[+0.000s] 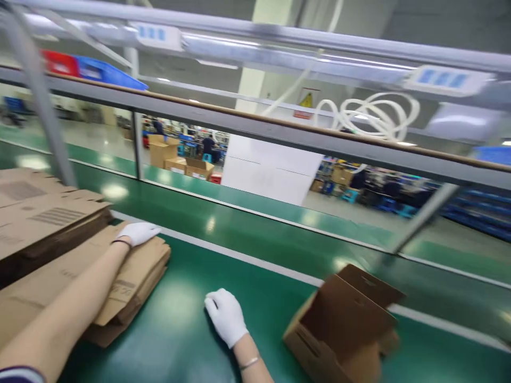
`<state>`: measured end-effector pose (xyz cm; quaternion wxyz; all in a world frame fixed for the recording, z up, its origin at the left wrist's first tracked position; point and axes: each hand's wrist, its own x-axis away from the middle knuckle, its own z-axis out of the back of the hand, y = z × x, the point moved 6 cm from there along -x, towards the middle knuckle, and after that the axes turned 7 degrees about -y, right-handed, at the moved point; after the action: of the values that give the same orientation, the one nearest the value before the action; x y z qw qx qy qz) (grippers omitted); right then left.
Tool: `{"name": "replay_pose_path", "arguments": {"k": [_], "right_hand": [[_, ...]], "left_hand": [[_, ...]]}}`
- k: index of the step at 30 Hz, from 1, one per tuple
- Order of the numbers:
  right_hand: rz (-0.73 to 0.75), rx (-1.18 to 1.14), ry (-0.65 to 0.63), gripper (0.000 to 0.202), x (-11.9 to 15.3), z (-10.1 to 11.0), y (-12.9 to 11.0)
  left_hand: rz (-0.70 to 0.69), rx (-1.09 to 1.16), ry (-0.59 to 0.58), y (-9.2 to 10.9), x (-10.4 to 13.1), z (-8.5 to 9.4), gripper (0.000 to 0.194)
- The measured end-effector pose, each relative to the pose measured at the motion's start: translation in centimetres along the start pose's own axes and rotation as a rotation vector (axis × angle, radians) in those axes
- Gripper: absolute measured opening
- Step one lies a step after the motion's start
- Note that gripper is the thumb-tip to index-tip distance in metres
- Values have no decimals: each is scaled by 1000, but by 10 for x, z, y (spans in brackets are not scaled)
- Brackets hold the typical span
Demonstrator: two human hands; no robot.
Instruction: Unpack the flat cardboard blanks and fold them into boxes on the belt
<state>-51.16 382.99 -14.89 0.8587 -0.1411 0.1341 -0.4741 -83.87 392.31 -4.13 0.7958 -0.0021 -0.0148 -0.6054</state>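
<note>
White gloves cover both hands. My left hand (139, 233) lies on top of a stack of flattened brown cardboard (123, 282) at the left, near its far end, with the fingers pointing right. Over the green work surface (183, 340), in the middle, is my right hand (227, 315), its fingers curled and slightly blurred; nothing shows in it. To its right stands a brown cardboard box (339, 330) with its flaps raised, apart from the hand.
Another pile of flat cardboard (51, 213) is at the far left. A metal rail (239, 117) crosses above the bench, with slanted posts. Coiled white tubing (375, 114) hangs at the rail. People and boxes are in the background.
</note>
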Motion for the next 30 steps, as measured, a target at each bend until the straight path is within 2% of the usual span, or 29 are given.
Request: {"name": "replay_pose_path", "arguments": {"k": [3, 9, 16, 27, 30], "right_hand": [[-10, -85, 13, 31, -4, 0, 6], [-29, -214, -57, 35, -4, 0, 9], [-89, -296, -167, 35, -5, 1, 9], [-116, -265, -194, 39, -6, 3, 8], [-59, -244, -188, 41, -7, -4, 14]], "left_hand": [[-40, 12, -64, -17, -2, -1, 48], [-60, 46, -107, -8, -10, -8, 53], [-49, 73, -138, -12, -14, -14, 58], [-67, 74, -150, -8, -12, -12, 59], [-66, 82, -146, -6, -7, -8, 60]]}}
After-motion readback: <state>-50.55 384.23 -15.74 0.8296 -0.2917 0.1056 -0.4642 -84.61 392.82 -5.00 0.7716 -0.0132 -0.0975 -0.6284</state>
